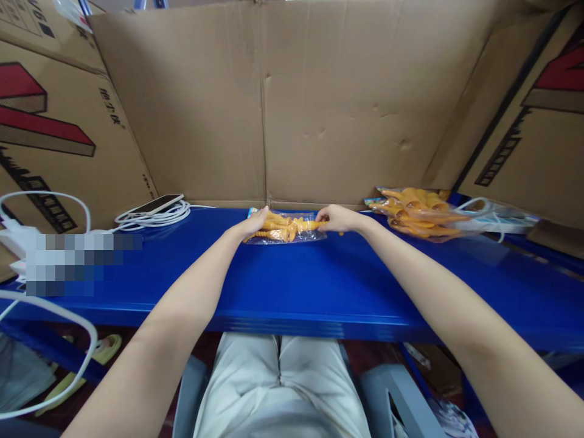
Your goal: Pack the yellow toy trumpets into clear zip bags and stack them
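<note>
A clear plastic bag of orange plastic toy pieces lies on the blue table, near the back against the cardboard wall. My left hand grips the bag's left end with fingers curled. At the bag's right end, my right hand pinches the plastic. Both arms reach forward over the table.
A pile of similar bags with orange pieces sits at the right. A phone rests on coiled white cable at the left. White cables and chargers lie far left. Cardboard walls enclose the table's back and sides.
</note>
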